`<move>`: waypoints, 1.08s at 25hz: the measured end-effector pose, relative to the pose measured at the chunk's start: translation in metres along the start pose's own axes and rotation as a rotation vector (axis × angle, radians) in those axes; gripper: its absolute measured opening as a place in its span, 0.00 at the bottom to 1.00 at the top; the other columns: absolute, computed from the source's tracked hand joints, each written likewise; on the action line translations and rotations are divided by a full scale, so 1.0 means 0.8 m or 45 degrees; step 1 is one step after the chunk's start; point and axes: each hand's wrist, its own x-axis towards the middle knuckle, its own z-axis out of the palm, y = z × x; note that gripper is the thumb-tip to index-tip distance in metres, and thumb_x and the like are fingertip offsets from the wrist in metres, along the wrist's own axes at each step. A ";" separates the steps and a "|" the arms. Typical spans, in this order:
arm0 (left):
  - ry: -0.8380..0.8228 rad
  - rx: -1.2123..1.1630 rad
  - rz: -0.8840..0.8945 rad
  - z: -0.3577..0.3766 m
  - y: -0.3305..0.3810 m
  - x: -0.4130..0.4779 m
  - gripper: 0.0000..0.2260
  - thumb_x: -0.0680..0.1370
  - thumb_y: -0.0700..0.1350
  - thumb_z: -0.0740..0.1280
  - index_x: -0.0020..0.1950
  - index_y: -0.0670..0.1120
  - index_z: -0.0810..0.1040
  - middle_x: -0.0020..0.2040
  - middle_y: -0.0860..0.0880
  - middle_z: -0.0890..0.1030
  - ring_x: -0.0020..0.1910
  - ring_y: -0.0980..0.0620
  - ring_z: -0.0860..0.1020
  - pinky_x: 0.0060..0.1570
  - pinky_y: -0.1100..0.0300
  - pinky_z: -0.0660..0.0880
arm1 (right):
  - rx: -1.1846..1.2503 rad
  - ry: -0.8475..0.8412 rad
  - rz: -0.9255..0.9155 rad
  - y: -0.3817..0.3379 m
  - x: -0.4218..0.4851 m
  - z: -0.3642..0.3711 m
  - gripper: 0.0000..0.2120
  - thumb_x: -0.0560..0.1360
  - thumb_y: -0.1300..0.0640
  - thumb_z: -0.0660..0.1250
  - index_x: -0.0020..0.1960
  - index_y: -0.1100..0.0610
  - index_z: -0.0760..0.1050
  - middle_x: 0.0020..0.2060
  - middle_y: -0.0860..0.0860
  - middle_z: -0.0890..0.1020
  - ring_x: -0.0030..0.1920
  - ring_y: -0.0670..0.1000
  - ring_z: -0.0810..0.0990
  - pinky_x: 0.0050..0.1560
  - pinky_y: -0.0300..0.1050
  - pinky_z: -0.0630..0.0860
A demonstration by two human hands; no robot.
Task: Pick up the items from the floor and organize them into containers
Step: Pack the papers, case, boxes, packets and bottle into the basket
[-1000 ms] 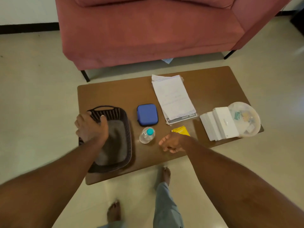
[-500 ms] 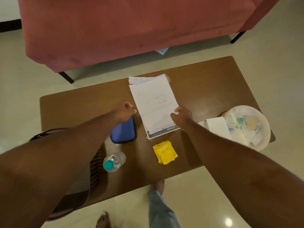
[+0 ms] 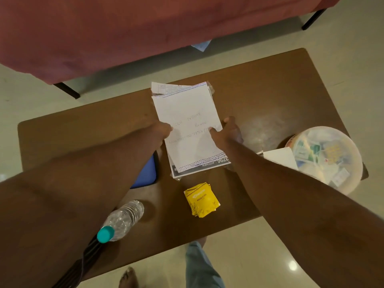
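left hand (image 3: 161, 129) pinching left edge of white paper stack (image 3: 188, 125) | right hand (image 3: 225, 133) gripping its right edge | on brown wooden table (image 3: 270, 90)

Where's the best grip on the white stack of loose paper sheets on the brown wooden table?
The two long side edges, mid-length, one hand from each side. The white stack of loose paper sheets lies flat and thin, sheets misaligned; a one-edge pinch would probably let it fan. The left hand and right hand grip there.

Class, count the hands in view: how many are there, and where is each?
2. The left hand grips the left edge of the paper stack; the right hand grips its right edge.
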 end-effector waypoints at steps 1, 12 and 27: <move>0.017 0.010 -0.027 0.001 0.002 0.001 0.20 0.82 0.44 0.66 0.73 0.38 0.70 0.72 0.43 0.72 0.67 0.45 0.72 0.68 0.51 0.70 | 0.063 -0.006 0.036 -0.002 0.000 0.001 0.28 0.74 0.42 0.73 0.67 0.52 0.66 0.58 0.49 0.82 0.54 0.53 0.82 0.47 0.42 0.71; 0.156 -0.052 0.262 -0.012 -0.025 0.013 0.30 0.79 0.59 0.65 0.77 0.48 0.64 0.75 0.49 0.70 0.71 0.46 0.70 0.71 0.47 0.68 | 0.288 0.061 0.088 -0.016 -0.014 0.014 0.14 0.75 0.43 0.69 0.51 0.54 0.74 0.43 0.45 0.79 0.43 0.49 0.77 0.47 0.41 0.73; -0.122 -0.351 0.444 -0.148 0.021 -0.129 0.28 0.70 0.30 0.75 0.68 0.47 0.76 0.61 0.47 0.82 0.59 0.45 0.81 0.61 0.46 0.78 | 0.929 -0.180 -0.020 -0.095 -0.108 -0.051 0.17 0.75 0.44 0.72 0.51 0.58 0.80 0.53 0.56 0.86 0.54 0.57 0.85 0.56 0.56 0.82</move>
